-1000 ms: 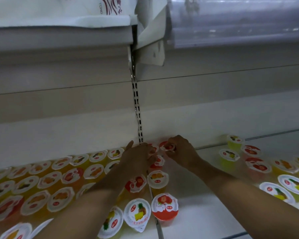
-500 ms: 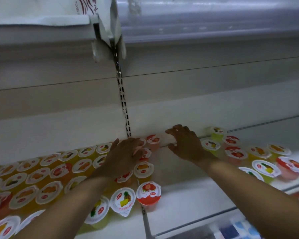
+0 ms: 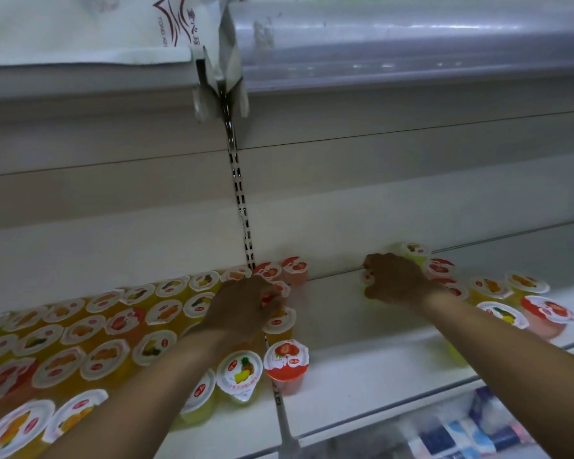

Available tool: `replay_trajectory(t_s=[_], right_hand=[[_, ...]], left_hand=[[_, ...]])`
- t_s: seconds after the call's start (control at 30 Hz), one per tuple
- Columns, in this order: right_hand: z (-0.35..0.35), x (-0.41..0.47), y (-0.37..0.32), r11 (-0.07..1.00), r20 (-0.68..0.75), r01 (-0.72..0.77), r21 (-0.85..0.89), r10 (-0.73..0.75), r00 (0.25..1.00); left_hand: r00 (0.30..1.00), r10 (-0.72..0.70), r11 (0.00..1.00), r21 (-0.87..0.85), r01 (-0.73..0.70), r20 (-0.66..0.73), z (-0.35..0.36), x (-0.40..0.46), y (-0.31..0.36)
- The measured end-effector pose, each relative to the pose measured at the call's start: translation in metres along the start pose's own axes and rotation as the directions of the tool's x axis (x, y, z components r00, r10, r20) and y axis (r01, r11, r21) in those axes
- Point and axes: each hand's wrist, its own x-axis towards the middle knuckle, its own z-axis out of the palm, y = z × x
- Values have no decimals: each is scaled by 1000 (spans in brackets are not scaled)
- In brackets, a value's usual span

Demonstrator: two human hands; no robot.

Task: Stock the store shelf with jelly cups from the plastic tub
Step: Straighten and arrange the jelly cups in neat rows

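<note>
Jelly cups with fruit-printed lids stand in packed rows (image 3: 80,332) on the left of the white shelf (image 3: 345,369). My left hand (image 3: 246,306) rests at the right end of those rows, fingers curled over a red-lidded cup (image 3: 269,298). Just in front of it stand a strawberry cup (image 3: 287,359) and a pineapple cup (image 3: 241,367). My right hand (image 3: 398,283) is over the left end of a looser group of cups (image 3: 497,313), fingers closed round a yellow-green cup (image 3: 367,279) that it mostly hides. The plastic tub is out of view.
A slotted metal upright (image 3: 242,213) runs down the back panel between the two shelf bays. The upper shelf's edge (image 3: 378,61) hangs overhead, with a white bag (image 3: 80,28) on it. Blue and white packages (image 3: 478,432) lie on the shelf below.
My right hand has moved from the cups by the upright rightwards to the loose group and closed on a cup there. My left hand has stayed on the rows.
</note>
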Motion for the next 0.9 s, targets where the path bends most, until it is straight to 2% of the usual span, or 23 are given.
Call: replay_trajectory(t_s=[0.07,0.17,0.4,0.53,0.7,0.77,0.83,0.9], right_hand=[[7,-1,-22,987,-35,73,142,-69,997],[22,2,-52,954,-92,171,245,-153,984],[39,7,-82,911,-196,262,318,-207,958],[40,7,-85,910,-196,273,311,-219,956],[37,-1,-87,910,-99,244,334,-224,970],[33,-11,-81,915,-121,238,327,-209,970],[24,-20,-66,937,-180,234,260,-191,965],[11,-28,-41,979,-212,166,114,-140,967]], left_hand=[[1000,-6,1000,7,6,6,1,1,-1],[1000,-10,1000,7,10,-1,3,3,-3],[1000,-6,1000,27,6,-8,5,7,-5],[1000,-20,999,44,20,0,6,9,-8],[997,-67,997,30,66,36,5,4,-4],[996,-80,996,35,80,27,3,-2,0],[999,-54,997,55,53,3,0,-11,3],[1000,-21,999,40,21,13,-2,-24,7]])
